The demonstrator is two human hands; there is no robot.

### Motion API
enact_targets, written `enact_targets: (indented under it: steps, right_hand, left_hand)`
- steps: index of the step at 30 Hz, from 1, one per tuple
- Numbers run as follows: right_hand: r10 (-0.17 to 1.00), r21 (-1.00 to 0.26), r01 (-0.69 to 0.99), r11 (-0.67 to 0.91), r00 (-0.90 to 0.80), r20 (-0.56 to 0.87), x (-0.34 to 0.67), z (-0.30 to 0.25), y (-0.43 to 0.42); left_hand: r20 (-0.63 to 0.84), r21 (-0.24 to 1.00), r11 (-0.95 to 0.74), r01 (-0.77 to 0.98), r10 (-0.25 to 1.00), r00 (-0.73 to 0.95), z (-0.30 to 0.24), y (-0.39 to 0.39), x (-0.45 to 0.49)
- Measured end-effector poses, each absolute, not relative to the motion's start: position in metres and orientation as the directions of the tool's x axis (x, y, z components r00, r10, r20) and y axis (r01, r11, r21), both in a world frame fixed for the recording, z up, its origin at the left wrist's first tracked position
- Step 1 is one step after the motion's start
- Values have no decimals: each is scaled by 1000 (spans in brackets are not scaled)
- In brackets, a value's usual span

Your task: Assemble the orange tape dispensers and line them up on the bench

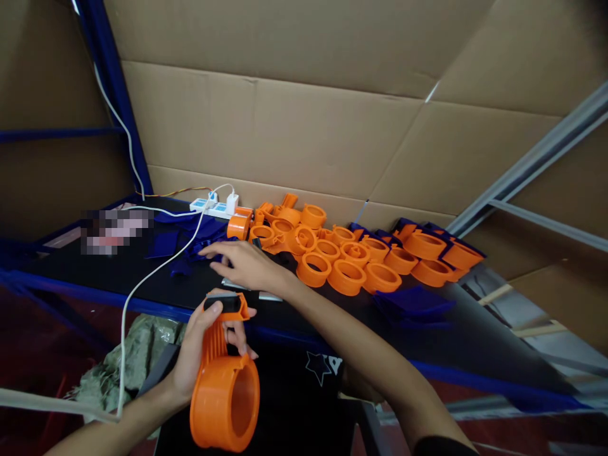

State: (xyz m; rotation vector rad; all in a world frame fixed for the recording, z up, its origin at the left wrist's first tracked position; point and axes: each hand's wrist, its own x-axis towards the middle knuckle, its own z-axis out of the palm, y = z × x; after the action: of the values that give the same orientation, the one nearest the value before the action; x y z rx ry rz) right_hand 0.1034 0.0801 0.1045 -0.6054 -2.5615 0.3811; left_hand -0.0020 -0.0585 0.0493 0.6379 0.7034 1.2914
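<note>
My left hand (pixel 192 354) is closed around the handle of an orange tape dispenser (pixel 211 402). Its round hub hangs down, and a black roller (pixel 222 304) sits at the upper end under my thumb. My right hand (pixel 244 263) reaches over the black table, palm down with fingers extended. Its fingertips are at a cluster of small dark blue pieces (pixel 202 248); whether they touch one I cannot tell. Flat metal strips (pixel 270 296) lie just below that hand.
Several orange dispenser bodies (pixel 346 277) crowd the table's middle and right, some with dark blue parts. Blue sheets (pixel 413 304) lie at the front right. A white power strip (pixel 202 204) stands at the back; its white cable (pixel 156 271) loops across the left side. Cardboard (pixel 285 126) walls the back.
</note>
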Motion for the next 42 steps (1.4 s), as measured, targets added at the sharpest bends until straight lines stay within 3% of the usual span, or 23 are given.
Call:
enact_targets:
  steps: [3, 6, 10, 13, 18, 21, 27, 31, 34, 42]
  right_hand:
    - [351, -116, 331, 936, -891, 289, 67, 90, 99]
    - [341, 67, 371, 926, -900, 271, 41, 72, 104]
    - [364, 92, 401, 911, -890, 273, 36, 64, 101]
    - [418, -17, 440, 898, -841, 344, 53, 74, 101]
    - [657, -504, 426, 751, -564, 501, 104, 98, 93]
    - [748, -659, 372, 654, -450, 488, 138, 101, 71]
    - [799, -731, 337, 593, -357, 483, 166, 77, 12]
    - [801, -909, 122, 398, -529, 280, 175, 72, 4]
    - [750, -954, 52, 295, -631, 198, 187, 77, 9]
    - [798, -853, 230, 469, -524, 297, 200, 80, 2]
  left_hand:
    - [-52, 781, 136, -609, 987, 154, 48, -63, -3]
    - [-48, 771, 142, -621, 985, 166, 48, -62, -4]
    - [-48, 770, 123, -626, 990, 136, 50, -60, -5]
    - [-57, 779, 98, -619, 995, 85, 50, -57, -4]
    - [-90, 771, 76, -632, 996, 9, 46, -50, -5]
    - [-129, 747, 92, -659, 992, -8, 46, -47, -6]
    - [-212, 709, 202, -675, 975, 69, 45, -44, 2]
    - [-226, 679, 271, -682, 961, 158, 45, -45, 3]
    - [-257, 670, 335, -662, 942, 217, 46, -46, 0]
    - [-268, 722, 339, -603, 941, 208, 47, -50, 4]
